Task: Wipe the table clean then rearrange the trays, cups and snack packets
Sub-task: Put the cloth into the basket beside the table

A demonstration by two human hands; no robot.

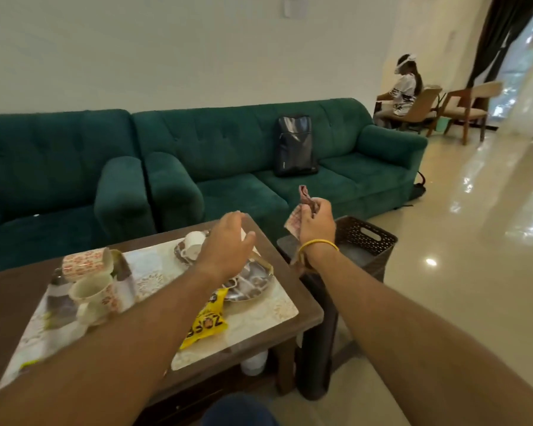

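A brown wooden table (308,305) carries a patterned mat (154,265). On it stand a cream mug (94,295), a red-patterned paper cup lying on its side (86,261), a white cup tipped over on a saucer (193,241), a shiny metal tray (253,284) and a yellow snack packet (208,321). My left hand (228,244) hovers over the metal tray with fingers apart, holding nothing. My right hand (316,221) is raised past the table's right edge, shut on a crumpled pinkish wrapper (305,198).
A dark perforated plastic basket (366,238) stands on the floor right of the table, below my right hand. A green sofa (228,167) with a black backpack (294,146) lies behind. A seated person (403,90) and wooden chairs (471,103) are far right. Glossy floor spreads right.
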